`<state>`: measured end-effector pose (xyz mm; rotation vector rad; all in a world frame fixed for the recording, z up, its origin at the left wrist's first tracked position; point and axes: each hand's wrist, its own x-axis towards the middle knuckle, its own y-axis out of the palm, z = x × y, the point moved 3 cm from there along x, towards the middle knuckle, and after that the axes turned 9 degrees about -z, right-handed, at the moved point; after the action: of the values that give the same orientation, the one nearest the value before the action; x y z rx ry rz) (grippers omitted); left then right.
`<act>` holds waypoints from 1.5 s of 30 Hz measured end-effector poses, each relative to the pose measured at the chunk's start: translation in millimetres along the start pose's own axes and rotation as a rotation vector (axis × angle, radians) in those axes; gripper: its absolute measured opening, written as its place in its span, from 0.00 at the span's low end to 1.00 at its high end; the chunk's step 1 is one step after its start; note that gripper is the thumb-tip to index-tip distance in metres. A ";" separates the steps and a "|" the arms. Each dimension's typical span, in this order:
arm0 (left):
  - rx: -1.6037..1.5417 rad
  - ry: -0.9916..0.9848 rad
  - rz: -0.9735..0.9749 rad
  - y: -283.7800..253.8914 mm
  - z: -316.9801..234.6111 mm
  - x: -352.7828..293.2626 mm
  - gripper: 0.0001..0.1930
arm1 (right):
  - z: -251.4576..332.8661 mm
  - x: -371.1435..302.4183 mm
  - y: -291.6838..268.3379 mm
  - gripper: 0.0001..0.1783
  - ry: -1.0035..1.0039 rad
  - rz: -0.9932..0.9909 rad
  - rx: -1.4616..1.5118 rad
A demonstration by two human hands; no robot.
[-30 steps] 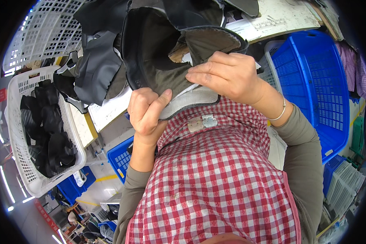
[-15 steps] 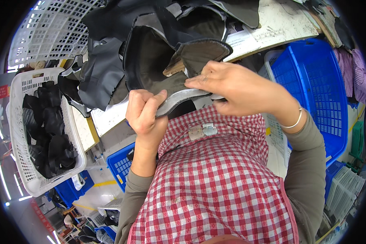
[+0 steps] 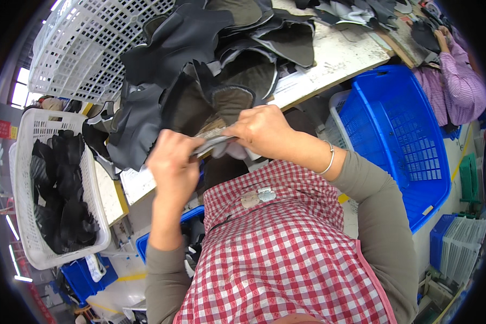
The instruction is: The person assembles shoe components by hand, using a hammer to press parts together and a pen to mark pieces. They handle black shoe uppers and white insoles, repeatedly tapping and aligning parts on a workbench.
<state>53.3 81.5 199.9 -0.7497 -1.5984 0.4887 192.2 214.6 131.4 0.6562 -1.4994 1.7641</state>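
Both hands grip the pale grey edge of a black boot upper (image 3: pixel 182 108) with a brown fleecy lining, at the table's near edge. My left hand (image 3: pixel 170 159) is closed on the left end of this edge, fingers curled round it. A short way to the right, my right hand (image 3: pixel 262 128) pinches the same edge, its thumb hidden underneath. Between them the strip looks folded and slightly blurred. The rest of the upper lies on the table, opening upward. Left of it and behind, black leather pieces (image 3: pixel 137 127) are heaped.
The white worktable (image 3: pixel 329 62) runs to the far right. A white basket (image 3: pixel 24 162) of black pieces stands at left, another white basket (image 3: pixel 92 48) behind it. Large blue crates (image 3: pixel 416 140) stand at right. At far right, a person in a pink sleeve (image 3: pixel 464 92) handles a dark piece.
My right hand has moved left, closer to my left hand, which has shifted slightly left and down. The edge between them has bunched from a long curve into a short fold. The view has shifted.
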 end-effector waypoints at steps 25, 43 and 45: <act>-0.245 0.435 -0.290 -17.0 -39.6 -64.4 0.20 | 62.1 -41.5 -0.9 0.16 1.464 -0.144 1.778; -0.249 0.465 0.620 9.8 -26.9 -49.2 0.32 | 56.8 -46.1 -15.3 0.14 1.458 -0.353 1.306; -0.196 0.302 0.635 13.6 -26.1 -61.5 0.28 | 54.1 -28.5 -21.3 0.14 1.345 -0.279 1.081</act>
<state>84.4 44.9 151.6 -1.4239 -1.1155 0.6379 222.7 157.5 133.1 0.0027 0.4627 1.9538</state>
